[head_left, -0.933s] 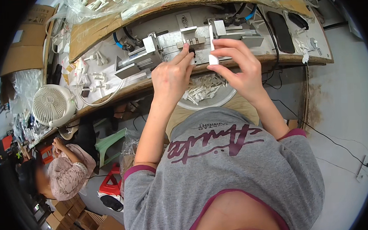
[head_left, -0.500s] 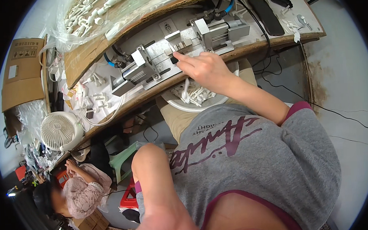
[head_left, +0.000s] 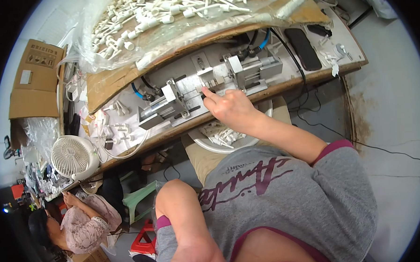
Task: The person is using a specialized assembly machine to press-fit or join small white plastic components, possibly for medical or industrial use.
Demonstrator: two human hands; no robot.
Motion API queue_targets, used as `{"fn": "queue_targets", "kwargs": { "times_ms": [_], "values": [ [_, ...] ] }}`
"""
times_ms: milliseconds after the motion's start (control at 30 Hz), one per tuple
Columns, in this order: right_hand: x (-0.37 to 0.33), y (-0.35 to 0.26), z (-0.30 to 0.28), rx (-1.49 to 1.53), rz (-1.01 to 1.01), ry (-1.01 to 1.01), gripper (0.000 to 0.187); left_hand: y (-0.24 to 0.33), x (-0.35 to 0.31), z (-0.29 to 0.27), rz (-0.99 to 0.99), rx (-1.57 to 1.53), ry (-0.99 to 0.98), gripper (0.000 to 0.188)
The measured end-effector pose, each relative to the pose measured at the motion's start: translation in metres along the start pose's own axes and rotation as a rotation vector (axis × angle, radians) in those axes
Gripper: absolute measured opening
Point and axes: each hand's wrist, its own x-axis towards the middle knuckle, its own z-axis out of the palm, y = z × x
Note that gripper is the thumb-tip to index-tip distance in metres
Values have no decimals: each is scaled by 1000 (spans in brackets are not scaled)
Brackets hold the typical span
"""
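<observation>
My right hand [head_left: 232,109] reaches over the bench edge, its index finger stretched to the small metal block [head_left: 210,86] at the middle of a clamping fixture. The thumb side and the other fingers are partly hidden; nothing visible is held. Two metal air cylinders face that block, a left cylinder [head_left: 164,107] and a right cylinder [head_left: 254,70]. On my lap, below the hand, a white basin [head_left: 202,141] holds many white plastic pieces [head_left: 219,133]. My left hand [head_left: 197,259] is raised near the lower edge, where its fingers are cut off.
Behind the fixture, cardboard [head_left: 119,81] bears a heap of white plastic parts [head_left: 167,13] on clear film. A black phone [head_left: 303,48] and cables lie to the right. A white fan [head_left: 75,157] stands left, near a carton [head_left: 36,80]. Another person [head_left: 82,221] sits at lower left.
My view has tilted, so the bench sits lower and more of the heap shows. A white piece above the basin under my right hand no longer shows there. The index finger remains at the fixture.
</observation>
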Motion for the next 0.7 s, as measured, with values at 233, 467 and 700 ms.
{"fn": "queue_targets", "kwargs": {
  "times_ms": [233, 467, 700],
  "values": [
    [29, 21, -24, 201, 51, -25, 17, -24, 43, 43, -295, -528, 951, 36],
    [162, 71, -32, 33, 66, 136, 34, -25, 33, 22, -18, 102, 308, 43],
    [262, 138, 26, 76, 213, -377, 94, -17, 7, -5, 73, 321, 51, 50]
  ]
}}
